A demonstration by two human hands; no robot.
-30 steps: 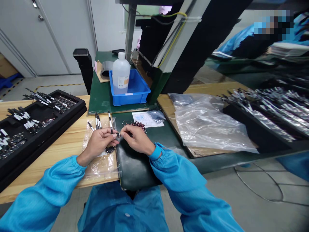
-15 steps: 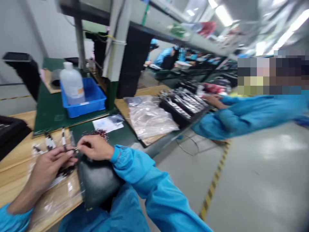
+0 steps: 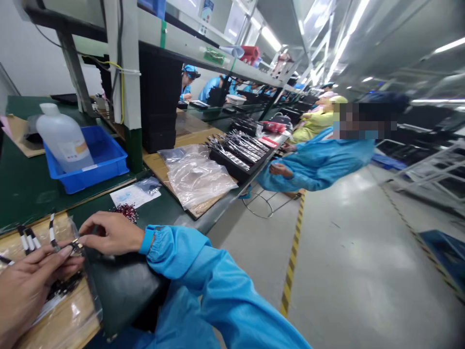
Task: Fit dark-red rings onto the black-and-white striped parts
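Blue tray (image 3: 107, 176) on green tabletop (image 3: 22, 179)

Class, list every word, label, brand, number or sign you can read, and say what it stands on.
No text here is legible.
Label on the bottle: too small and blurred to read.
Printed paper sheet: too blurred to read.
Green sticker on the shelf beam: too blurred to read.
Background poster: too small to read.
Small part in the left hand: no readable lettering.

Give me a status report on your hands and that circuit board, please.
Left hand pinching small circuit board. Right hand at the board's edge, grip unclear. Pile of tiny dark-red parts just beyond right hand, not blocking.
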